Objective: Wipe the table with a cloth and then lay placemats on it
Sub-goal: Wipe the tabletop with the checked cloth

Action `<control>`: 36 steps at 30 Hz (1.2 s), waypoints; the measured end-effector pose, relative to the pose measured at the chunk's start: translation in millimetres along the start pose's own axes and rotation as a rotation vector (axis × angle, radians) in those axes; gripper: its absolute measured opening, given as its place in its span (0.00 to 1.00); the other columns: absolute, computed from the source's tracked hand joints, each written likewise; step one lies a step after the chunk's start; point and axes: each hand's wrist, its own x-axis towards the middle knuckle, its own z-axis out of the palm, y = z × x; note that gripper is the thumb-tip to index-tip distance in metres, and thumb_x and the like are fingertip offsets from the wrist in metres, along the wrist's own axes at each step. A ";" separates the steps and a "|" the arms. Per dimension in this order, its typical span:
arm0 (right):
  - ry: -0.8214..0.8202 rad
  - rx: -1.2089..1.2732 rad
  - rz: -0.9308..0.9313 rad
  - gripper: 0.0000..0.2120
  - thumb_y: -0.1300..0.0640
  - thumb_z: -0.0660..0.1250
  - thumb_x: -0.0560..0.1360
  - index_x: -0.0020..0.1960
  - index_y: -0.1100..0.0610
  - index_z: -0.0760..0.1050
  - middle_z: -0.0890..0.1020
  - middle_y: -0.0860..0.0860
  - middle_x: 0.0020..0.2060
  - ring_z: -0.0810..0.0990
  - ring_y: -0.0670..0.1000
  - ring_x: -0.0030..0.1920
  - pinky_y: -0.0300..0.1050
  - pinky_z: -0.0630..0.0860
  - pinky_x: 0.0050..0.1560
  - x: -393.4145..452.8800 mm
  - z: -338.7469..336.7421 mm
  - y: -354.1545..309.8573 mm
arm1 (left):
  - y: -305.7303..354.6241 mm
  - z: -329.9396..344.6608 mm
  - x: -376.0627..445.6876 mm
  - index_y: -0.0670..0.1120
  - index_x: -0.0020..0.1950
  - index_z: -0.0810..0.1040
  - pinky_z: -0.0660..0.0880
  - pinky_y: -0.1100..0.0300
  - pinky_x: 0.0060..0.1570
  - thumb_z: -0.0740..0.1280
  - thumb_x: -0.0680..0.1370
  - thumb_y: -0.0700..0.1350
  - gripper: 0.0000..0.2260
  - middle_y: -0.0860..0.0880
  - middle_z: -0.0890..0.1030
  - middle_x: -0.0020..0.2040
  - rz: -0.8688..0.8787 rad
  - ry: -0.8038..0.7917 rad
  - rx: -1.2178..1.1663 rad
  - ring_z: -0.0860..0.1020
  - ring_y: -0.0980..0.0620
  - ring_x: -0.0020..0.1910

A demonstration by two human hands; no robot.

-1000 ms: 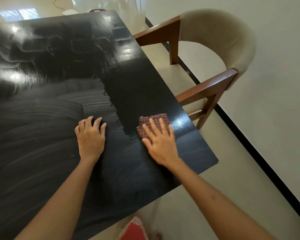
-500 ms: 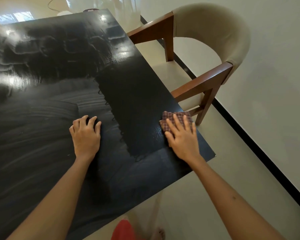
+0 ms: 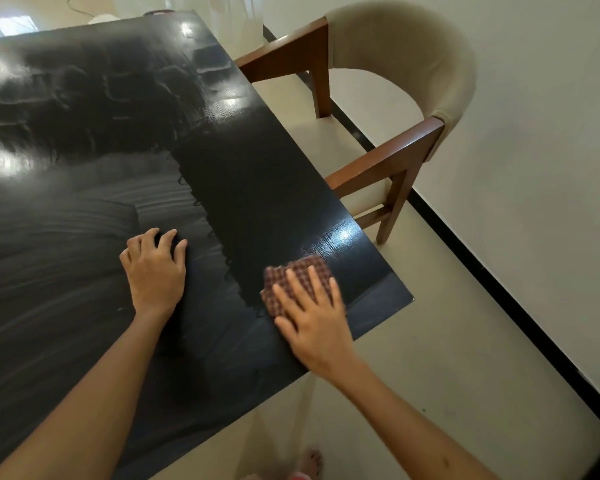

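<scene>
Cloth of red-and-white check, folded into a small pad, lies on the black table close to its near right corner, a little in from the right edge. The right hand presses flat on it with fingers straight and slightly spread, covering the cloth's near half; the far edge and a left corner of the fabric show past the fingertips. The left hand rests on the tabletop beside it, nearer the middle, fingers lightly bent with their tips on the surface, holding nothing. A darker, wet-looking band runs from the cloth toward the far edge along the right side, with a ragged left border; the rest of the top shows dull, streaky wipe marks and bright reflections. A wooden armchair with a beige padded back stands just beside the table's right edge.

Half a second ago the cloth and right hand sat right at the right edge; now they are back inward and nearer the front edge, closer to the left hand, which has stayed planted in the same spot.
</scene>
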 end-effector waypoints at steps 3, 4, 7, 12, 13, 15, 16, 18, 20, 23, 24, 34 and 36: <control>-0.021 -0.027 -0.068 0.24 0.40 0.48 0.81 0.76 0.43 0.60 0.60 0.46 0.77 0.53 0.56 0.78 0.61 0.47 0.75 -14.7 6.5 -8.0 | 1.8 -2.0 -0.1 0.41 0.63 0.77 0.64 0.43 0.60 0.61 0.81 0.50 0.16 0.40 0.75 0.62 -0.003 -0.008 -0.007 0.68 0.39 0.61; -0.019 -0.031 -0.082 0.25 0.39 0.47 0.81 0.76 0.43 0.60 0.60 0.46 0.77 0.52 0.55 0.78 0.60 0.46 0.75 -16.2 6.3 -3.4 | 1.8 -2.1 -0.5 0.41 0.63 0.77 0.64 0.43 0.60 0.60 0.81 0.49 0.16 0.40 0.75 0.62 -0.003 -0.008 -0.008 0.68 0.39 0.61; -0.012 -0.054 -0.057 0.24 0.40 0.51 0.80 0.75 0.42 0.62 0.62 0.46 0.76 0.55 0.56 0.78 0.62 0.48 0.75 -13.5 3.4 18.6 | 1.1 -2.2 -0.2 0.41 0.63 0.77 0.64 0.43 0.60 0.60 0.81 0.50 0.17 0.40 0.75 0.62 -0.001 -0.017 -0.013 0.68 0.39 0.61; 0.045 -0.085 0.251 0.26 0.40 0.48 0.80 0.75 0.44 0.64 0.65 0.49 0.75 0.58 0.60 0.76 0.59 0.45 0.75 -12.4 -12.8 87.8 | 0.6 -2.1 -0.1 0.41 0.62 0.77 0.64 0.43 0.61 0.60 0.81 0.50 0.17 0.40 0.75 0.62 -0.006 -0.021 -0.019 0.68 0.39 0.61; 0.032 -0.077 0.306 0.27 0.39 0.45 0.79 0.75 0.45 0.63 0.63 0.49 0.76 0.56 0.60 0.77 0.59 0.46 0.75 -14.5 -17.6 103.2 | 0.7 -2.2 0.0 0.41 0.62 0.77 0.64 0.43 0.61 0.60 0.81 0.50 0.16 0.40 0.75 0.62 -0.006 -0.018 -0.022 0.68 0.39 0.61; 0.026 -0.016 0.413 0.31 0.37 0.41 0.78 0.77 0.46 0.60 0.60 0.49 0.77 0.53 0.60 0.77 0.59 0.51 0.75 -19.0 -25.3 126.5 | 0.7 -3.0 0.5 0.41 0.62 0.77 0.64 0.42 0.60 0.61 0.81 0.50 0.17 0.39 0.75 0.61 -0.004 -0.017 -0.029 0.68 0.39 0.61; 0.030 0.045 0.459 0.32 0.36 0.41 0.77 0.77 0.46 0.58 0.59 0.50 0.78 0.52 0.60 0.78 0.58 0.52 0.76 -21.5 -27.1 133.2 | 1.0 -3.6 0.5 0.41 0.62 0.77 0.64 0.42 0.60 0.61 0.81 0.50 0.17 0.39 0.75 0.61 -0.003 -0.018 -0.031 0.68 0.39 0.61; 0.041 0.138 0.513 0.32 0.36 0.42 0.77 0.78 0.48 0.57 0.58 0.51 0.78 0.51 0.60 0.78 0.56 0.54 0.76 -25.9 -25.7 136.1 | 1.5 -4.6 0.1 0.41 0.62 0.77 0.64 0.42 0.60 0.60 0.81 0.51 0.17 0.39 0.75 0.62 -0.001 -0.023 -0.033 0.68 0.39 0.62; 0.083 0.093 0.494 0.31 0.38 0.43 0.79 0.77 0.50 0.59 0.60 0.53 0.77 0.52 0.61 0.77 0.57 0.54 0.75 -31.5 -21.9 129.0 | 2.1 -4.8 -0.4 0.41 0.62 0.77 0.64 0.42 0.61 0.60 0.81 0.51 0.17 0.39 0.74 0.62 0.001 -0.024 -0.037 0.68 0.39 0.62; 0.113 -0.010 0.425 0.29 0.40 0.44 0.80 0.76 0.50 0.61 0.62 0.54 0.76 0.53 0.60 0.77 0.59 0.50 0.76 -45.2 -12.8 107.3 | 1.8 -3.8 -0.4 0.41 0.63 0.76 0.63 0.42 0.61 0.60 0.81 0.51 0.17 0.39 0.74 0.62 -0.002 -0.021 -0.043 0.67 0.39 0.62; 0.123 -0.017 0.389 0.28 0.40 0.44 0.81 0.76 0.50 0.62 0.63 0.54 0.76 0.54 0.60 0.77 0.59 0.49 0.76 -50.9 -10.2 97.1 | 1.7 -3.5 -0.6 0.41 0.64 0.76 0.63 0.42 0.61 0.60 0.81 0.51 0.18 0.39 0.74 0.62 -0.003 -0.019 -0.046 0.67 0.39 0.62; 0.131 -0.036 0.044 0.26 0.40 0.51 0.81 0.76 0.48 0.61 0.63 0.50 0.76 0.58 0.58 0.77 0.60 0.54 0.73 -91.8 27.7 -25.8 | 0.8 -2.8 -1.0 0.41 0.63 0.76 0.64 0.43 0.60 0.61 0.80 0.50 0.17 0.40 0.75 0.61 -0.012 0.001 -0.074 0.69 0.39 0.61; 0.142 -0.061 0.031 0.25 0.41 0.50 0.82 0.76 0.49 0.62 0.65 0.51 0.75 0.61 0.58 0.75 0.60 0.56 0.71 -88.7 27.7 -21.6 | 0.4 -2.6 -0.9 0.41 0.62 0.77 0.64 0.44 0.60 0.62 0.80 0.50 0.17 0.40 0.76 0.61 -0.012 0.008 -0.094 0.69 0.40 0.60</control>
